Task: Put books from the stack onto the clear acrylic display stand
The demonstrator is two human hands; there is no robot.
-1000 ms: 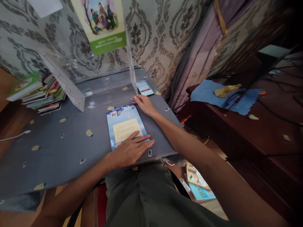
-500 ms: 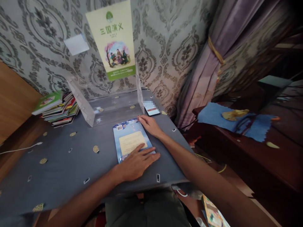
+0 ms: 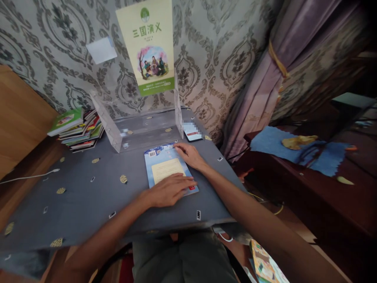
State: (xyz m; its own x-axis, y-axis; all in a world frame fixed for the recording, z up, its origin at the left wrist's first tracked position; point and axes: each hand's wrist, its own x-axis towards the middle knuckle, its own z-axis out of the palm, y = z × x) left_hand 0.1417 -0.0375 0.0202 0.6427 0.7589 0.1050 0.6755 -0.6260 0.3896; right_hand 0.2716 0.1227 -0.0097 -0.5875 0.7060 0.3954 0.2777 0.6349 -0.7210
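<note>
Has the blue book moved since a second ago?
Yes, slightly: the blue book has shifted forward, toward the clear stand, its far edge now covering a pineapple print visible earlier.

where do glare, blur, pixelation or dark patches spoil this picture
In the head view, pale reflections spot the clear stand; the phone is partly pixelated; the upper right corner is nearly black; small print on the blue book is too soft to read.
</note>
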